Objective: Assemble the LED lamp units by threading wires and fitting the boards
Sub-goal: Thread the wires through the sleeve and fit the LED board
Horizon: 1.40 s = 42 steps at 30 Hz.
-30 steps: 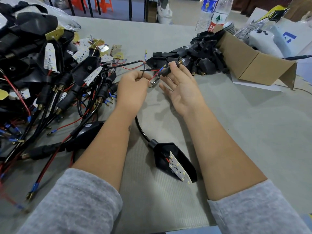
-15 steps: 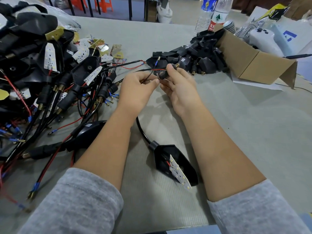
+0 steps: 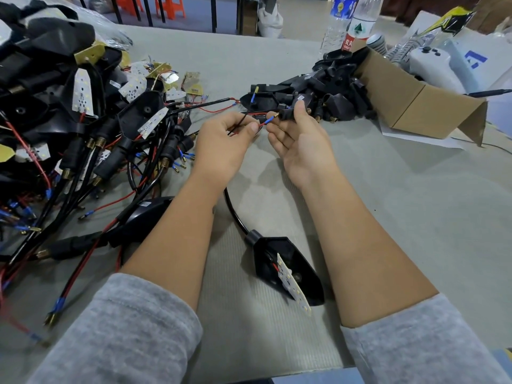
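Note:
My left hand (image 3: pixel 224 142) pinches a thin red and black wire pair (image 3: pixel 257 126) whose blue-sleeved tip points right. My right hand (image 3: pixel 302 139) holds a small black threaded stem (image 3: pixel 289 113) between thumb and fingers, its brass end facing the wire tip. The two nearly touch. A black sheathed cable (image 3: pixel 235 214) runs from under my left wrist down to a black lamp housing (image 3: pixel 288 270) lying between my forearms. A white LED board (image 3: pixel 293 289) sits tilted in that housing, joined by a red wire.
A big heap of wired lamp units (image 3: pixel 77 128) covers the table's left side. Loose black housings (image 3: pixel 321 90) are piled at the back centre beside an open cardboard box (image 3: pixel 415 106). Two water bottles (image 3: pixel 349 20) stand behind. Loose LED boards (image 3: pixel 166 76) lie at the back left.
My hands have drawn slightly apart and the wire's blue tip now shows between them, aimed at the stem's end. The right hand's fingers have uncurled a little. The housing has not moved.

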Each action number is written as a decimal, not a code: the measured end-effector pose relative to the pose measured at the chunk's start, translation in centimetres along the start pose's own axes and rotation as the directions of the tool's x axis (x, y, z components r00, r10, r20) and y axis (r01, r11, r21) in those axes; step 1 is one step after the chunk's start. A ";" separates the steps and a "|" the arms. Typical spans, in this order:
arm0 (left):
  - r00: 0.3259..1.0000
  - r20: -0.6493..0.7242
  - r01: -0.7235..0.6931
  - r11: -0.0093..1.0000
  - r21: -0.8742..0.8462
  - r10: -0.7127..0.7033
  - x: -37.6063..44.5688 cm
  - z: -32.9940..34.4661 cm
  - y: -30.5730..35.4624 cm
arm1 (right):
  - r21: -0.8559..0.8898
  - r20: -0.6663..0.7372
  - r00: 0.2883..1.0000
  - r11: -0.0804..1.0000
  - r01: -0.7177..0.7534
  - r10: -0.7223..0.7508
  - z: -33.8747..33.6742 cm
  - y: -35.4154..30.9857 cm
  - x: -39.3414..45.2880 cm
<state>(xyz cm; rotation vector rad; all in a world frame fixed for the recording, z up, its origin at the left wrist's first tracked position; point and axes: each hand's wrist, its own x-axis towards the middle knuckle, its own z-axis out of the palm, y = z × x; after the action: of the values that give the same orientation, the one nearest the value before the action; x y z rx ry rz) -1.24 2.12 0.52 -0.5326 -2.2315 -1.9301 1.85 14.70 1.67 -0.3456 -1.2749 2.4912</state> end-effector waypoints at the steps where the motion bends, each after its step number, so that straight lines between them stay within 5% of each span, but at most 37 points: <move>1: 1.000 -0.001 0.001 1.000 -0.009 -0.001 0.0 0.0 0.0 | -0.003 0.002 1.000 1.000 0.004 -0.004 0.0 0.0 0.0; 12: 0.994 0.104 -0.024 0.999 0.047 0.019 -0.3 0.3 0.4 | 0.000 -0.006 1.000 1.000 0.003 -0.003 -0.1 0.0 -0.1; 18: 0.999 0.025 0.030 0.996 0.082 -0.032 0.0 0.3 0.4 | -0.269 0.095 0.995 0.962 0.052 -0.027 0.5 0.2 -0.6; 27: 0.960 -0.066 0.250 0.937 -0.245 -0.273 0.2 0.2 1.3 | -0.472 0.208 0.978 0.873 0.124 -0.026 0.8 0.4 -1.1; 42: 0.989 0.017 0.149 0.961 -0.235 -0.149 -0.5 0.6 1.6 | -0.441 0.207 0.978 0.889 0.120 -0.030 0.8 0.7 -0.9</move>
<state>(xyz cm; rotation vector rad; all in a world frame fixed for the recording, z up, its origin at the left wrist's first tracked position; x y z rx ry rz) -0.19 2.80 1.75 -0.4015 -2.1088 -2.2881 2.28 13.37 1.68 -0.1516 -1.9147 2.1819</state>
